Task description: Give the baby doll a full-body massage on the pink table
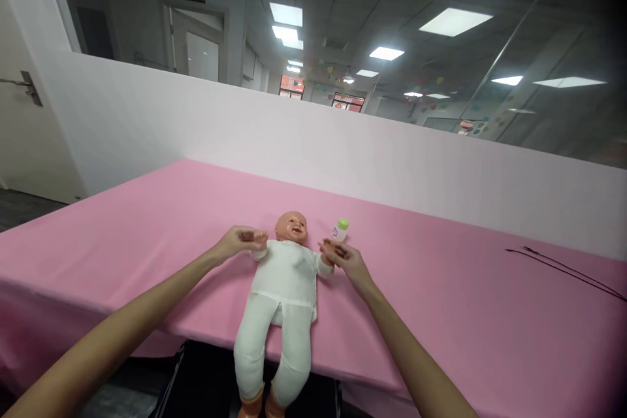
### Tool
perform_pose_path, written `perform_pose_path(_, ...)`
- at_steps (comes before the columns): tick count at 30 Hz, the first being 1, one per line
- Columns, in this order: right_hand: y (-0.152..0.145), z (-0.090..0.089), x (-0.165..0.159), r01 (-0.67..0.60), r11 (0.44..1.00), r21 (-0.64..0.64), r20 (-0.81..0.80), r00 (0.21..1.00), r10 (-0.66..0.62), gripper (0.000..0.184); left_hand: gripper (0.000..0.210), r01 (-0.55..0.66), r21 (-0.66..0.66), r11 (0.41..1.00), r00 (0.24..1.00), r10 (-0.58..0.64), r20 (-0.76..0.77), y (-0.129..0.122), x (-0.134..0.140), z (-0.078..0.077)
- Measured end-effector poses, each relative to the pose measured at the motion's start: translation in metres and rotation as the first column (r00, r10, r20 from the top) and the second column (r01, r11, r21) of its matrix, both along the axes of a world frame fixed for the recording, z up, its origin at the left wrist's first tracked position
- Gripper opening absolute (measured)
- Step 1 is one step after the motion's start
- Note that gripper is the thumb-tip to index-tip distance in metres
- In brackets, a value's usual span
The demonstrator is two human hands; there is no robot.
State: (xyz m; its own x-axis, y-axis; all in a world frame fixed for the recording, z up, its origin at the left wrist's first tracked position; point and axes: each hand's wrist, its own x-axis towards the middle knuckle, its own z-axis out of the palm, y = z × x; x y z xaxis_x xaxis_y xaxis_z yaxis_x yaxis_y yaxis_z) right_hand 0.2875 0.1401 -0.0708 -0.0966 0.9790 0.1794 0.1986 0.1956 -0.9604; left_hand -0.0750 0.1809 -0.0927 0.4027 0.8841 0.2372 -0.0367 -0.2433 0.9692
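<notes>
A baby doll (287, 274) in a white top and white trousers lies on its back on the pink tablecloth (431, 274), its legs reaching over the near edge. My left hand (236, 241) is closed around the doll's hand on the left side of the picture. On the other side, my right hand (349, 260) has its fingers closed on the doll's other hand. Just beyond my right hand stands a small clear bottle (340, 230) with a green cap and printed marks.
Two thin black cables (563, 266) lie on the cloth at the right. Behind the table runs a low white wall (294, 137) with glass above it. A black chair-like object (206, 379) is under the near edge. A door (34, 104) is at the far left.
</notes>
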Motion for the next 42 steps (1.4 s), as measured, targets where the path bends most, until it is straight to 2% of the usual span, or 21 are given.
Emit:
perform_pose_path(3,0.049,0.003,-0.008,0.163,0.972,-0.168,-0.073,0.982,-0.177,0.036,0.043,-0.154,-0.15,0.977,0.986,0.161,0.038,0.046,0.025,0.011)
perform_pose_path(5,0.074,-0.005,-0.011,0.254,0.918,-0.305,-0.025,0.961,-0.274,0.023,0.044,-0.261,-0.314,0.913,0.965,0.26,-0.044,0.074,0.038,0.009)
perform_pose_path(7,0.089,-0.017,-0.013,0.309,0.869,-0.386,0.014,0.944,-0.329,0.018,0.044,-0.372,-0.434,0.821,0.928,0.344,-0.144,0.093,0.047,0.0)
perform_pose_path(9,0.095,-0.029,-0.013,0.32,0.85,-0.419,0.025,0.94,-0.342,0.019,0.043,-0.421,-0.478,0.77,0.907,0.373,-0.198,0.102,0.051,-0.01)
perform_pose_path(11,0.095,-0.035,-0.012,0.301,0.856,-0.42,0.006,0.944,-0.329,0.019,0.043,-0.413,-0.49,0.767,0.91,0.364,-0.197,0.103,0.052,-0.017)
perform_pose_path(13,0.09,-0.031,-0.008,0.265,0.88,-0.394,-0.029,0.953,-0.3,0.018,0.045,-0.399,-0.485,0.778,0.915,0.37,-0.159,0.099,0.048,-0.015)
perform_pose_path(16,0.069,-0.011,0.004,0.139,0.945,-0.297,-0.081,0.982,-0.17,0.027,0.049,-0.266,-0.343,0.901,0.96,0.28,-0.009,0.081,0.031,0.002)
perform_pose_path(18,0.047,0.003,0.015,0.005,0.98,-0.197,-0.082,0.996,-0.022,0.037,0.046,-0.118,-0.181,0.976,0.991,0.127,0.042,0.061,0.014,0.014)
perform_pose_path(19,0.034,0.008,0.019,-0.06,0.987,-0.152,-0.061,0.997,0.052,0.041,0.041,-0.035,-0.116,0.993,0.999,0.039,0.031,0.049,0.005,0.017)
perform_pose_path(22,-0.009,0.011,0.027,-0.241,0.963,-0.12,0.122,0.959,0.256,0.042,0.027,0.216,-0.013,0.976,0.971,-0.216,-0.105,0.009,-0.018,0.013)
perform_pose_path(24,-0.034,0.003,0.025,-0.387,0.909,-0.152,0.272,0.868,0.415,0.034,0.024,0.364,0.052,0.93,0.913,-0.345,-0.217,-0.014,-0.027,-0.001)
perform_pose_path(26,-0.051,-0.008,0.022,-0.499,0.851,-0.164,0.358,0.774,0.523,0.029,0.024,0.428,0.107,0.897,0.877,-0.385,-0.286,-0.031,-0.032,-0.016)
perform_pose_path(28,-0.058,-0.015,0.02,-0.527,0.838,-0.143,0.376,0.754,0.538,0.026,0.024,0.423,0.125,0.897,0.88,-0.374,-0.294,-0.04,-0.034,-0.025)
perform_pose_path(30,-0.055,-0.014,0.019,-0.477,0.87,-0.13,0.354,0.797,0.489,0.028,0.023,0.388,0.116,0.914,0.898,-0.347,-0.271,-0.038,-0.032,-0.024)
perform_pose_path(32,-0.042,-0.006,0.016,-0.383,0.918,-0.101,0.291,0.871,0.395,0.032,0.021,0.314,0.101,0.944,0.93,-0.284,-0.232,-0.027,-0.025,-0.012)
perform_pose_path(34,-0.019,0.005,0.01,-0.248,0.968,-0.031,0.211,0.945,0.249,0.031,0.024,0.16,0.084,0.983,0.977,-0.146,-0.153,-0.007,-0.014,0.003)
perform_pose_path(36,0.009,0.013,0.0,-0.072,0.997,0.016,0.132,0.989,0.07,0.026,0.032,-0.026,0.046,0.999,0.996,0.03,-0.079,0.019,0.002,0.015)
perform_pose_path(39,0.051,0.01,-0.014,0.163,0.981,-0.107,0.07,0.985,-0.156,0.024,0.044,-0.227,-0.156,0.961,0.973,0.218,-0.071,0.06,0.026,0.016)
perform_pose_path(42,0.079,-0.008,-0.022,0.24,0.934,-0.266,0.076,0.971,-0.228,0.022,0.049,-0.368,-0.373,0.852,0.93,0.33,-0.164,0.084,0.043,0.0)
